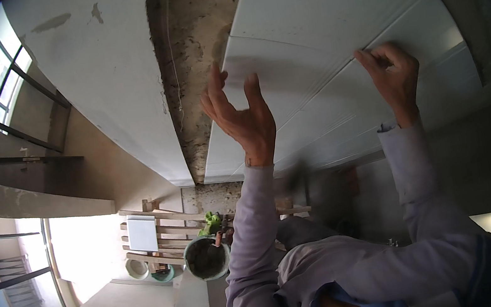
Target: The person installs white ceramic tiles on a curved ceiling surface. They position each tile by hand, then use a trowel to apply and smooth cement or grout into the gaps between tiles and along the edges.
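L hand (240,119) open, palm flat on white panel (331,45) near its seam; R hand (394,77) fingertips pressing same panel's far seam. Panel's long axis crosses both.

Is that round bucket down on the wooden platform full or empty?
Full, or close to it. The bucket holds a dark grey mass reaching nearly to its rim, with a tool handle sticking out of it.
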Motion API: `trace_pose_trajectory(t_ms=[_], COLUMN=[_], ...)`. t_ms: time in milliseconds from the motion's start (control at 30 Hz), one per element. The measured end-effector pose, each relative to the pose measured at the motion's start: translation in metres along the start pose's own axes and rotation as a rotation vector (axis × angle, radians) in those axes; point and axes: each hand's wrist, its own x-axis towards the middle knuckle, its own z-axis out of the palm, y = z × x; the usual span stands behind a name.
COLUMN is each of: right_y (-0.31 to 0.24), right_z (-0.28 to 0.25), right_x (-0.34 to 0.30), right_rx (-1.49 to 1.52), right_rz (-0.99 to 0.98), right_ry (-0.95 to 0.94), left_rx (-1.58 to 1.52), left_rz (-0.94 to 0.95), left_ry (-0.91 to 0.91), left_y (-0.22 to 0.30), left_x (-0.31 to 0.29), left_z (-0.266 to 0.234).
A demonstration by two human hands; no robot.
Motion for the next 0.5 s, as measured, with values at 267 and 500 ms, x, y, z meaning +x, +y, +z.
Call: trace_pose_trajectory(t_ms=[267,500], right_y=[-0.005,0.0], right_z=[0.001,0.002], right_x=[0.007,0.006], right_rx=[-0.117,-0.14], right_rz=[-0.047,-0.088], right_ry=[-0.021,-0.008], left_rx=[-0.216,-0.176], left_rz=[0.111,-0.063], left_ry=[0.103,0.084], left_y=[0.008,0.02], left_x=[0.055,0.061], left_z=[0.019,0.015])
